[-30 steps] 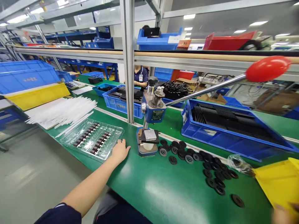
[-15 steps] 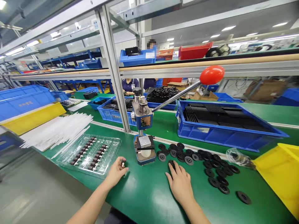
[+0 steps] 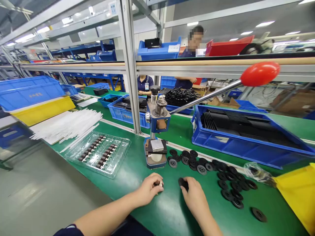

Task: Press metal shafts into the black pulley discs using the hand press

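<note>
My left hand [image 3: 149,190] is closed around a small dark part with a white tip [image 3: 160,184]; most of the part is hidden by the fingers. Facing it, my right hand [image 3: 195,198] grips a black wheel [image 3: 182,183] between thumb and fingers. A gap separates the two hands, just in front of a hand press [image 3: 159,119] with a red lever knob [image 3: 261,73]. On the left, a clear plastic tray [image 3: 124,149] carries two rows of similar dark parts with white ends. Loose black wheels [image 3: 201,169] lie to the right of the press.
A blue bin [image 3: 236,144] of black plates stands behind the wheels. White strips [image 3: 71,126] are heaped at left near blue and yellow bins. A yellow bin [image 3: 297,190] borders the right side. Two people [image 3: 145,84] are across the bench; a metal post [image 3: 131,72] rises behind the press.
My left hand has moved right, away from the tray and towards my right hand, still with its part. My right hand has drawn a black wheel back from the pile. The view has shifted.
</note>
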The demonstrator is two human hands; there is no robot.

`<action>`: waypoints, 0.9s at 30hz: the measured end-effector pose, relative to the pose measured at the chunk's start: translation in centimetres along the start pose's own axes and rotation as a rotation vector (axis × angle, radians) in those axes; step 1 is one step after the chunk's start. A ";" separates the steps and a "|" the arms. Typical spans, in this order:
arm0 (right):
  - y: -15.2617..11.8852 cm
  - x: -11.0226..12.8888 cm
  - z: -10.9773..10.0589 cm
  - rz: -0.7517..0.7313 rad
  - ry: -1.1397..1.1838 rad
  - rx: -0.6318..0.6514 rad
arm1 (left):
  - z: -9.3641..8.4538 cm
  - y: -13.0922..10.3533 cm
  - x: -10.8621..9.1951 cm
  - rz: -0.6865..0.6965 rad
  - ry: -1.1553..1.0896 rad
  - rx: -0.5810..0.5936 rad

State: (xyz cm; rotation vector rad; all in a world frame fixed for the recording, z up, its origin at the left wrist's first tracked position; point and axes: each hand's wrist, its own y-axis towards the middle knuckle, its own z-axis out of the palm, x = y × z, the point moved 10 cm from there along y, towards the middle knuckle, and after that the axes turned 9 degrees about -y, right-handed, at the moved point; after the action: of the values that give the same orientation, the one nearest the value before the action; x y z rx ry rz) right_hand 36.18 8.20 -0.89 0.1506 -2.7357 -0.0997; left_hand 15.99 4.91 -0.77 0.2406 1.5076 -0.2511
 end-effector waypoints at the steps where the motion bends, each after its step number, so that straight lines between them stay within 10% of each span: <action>1: 0.0 0.0 -0.1 0.006 0.013 0.020 | 0.9 0.2 0.9 -0.061 -0.130 0.036; 18: -2.9 4.4 1.9 0.113 0.616 0.141 | 1.6 0.0 3.1 -0.211 -0.340 0.075; 27: -3.6 6.4 0.8 -0.023 0.536 0.016 | 1.8 -0.5 3.4 -0.180 -0.266 0.112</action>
State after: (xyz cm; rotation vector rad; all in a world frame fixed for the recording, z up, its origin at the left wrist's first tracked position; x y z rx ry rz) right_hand 30.35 3.92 0.53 0.1828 -2.2008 -0.0361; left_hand 17.68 3.88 -4.09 0.1532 1.2527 -0.4938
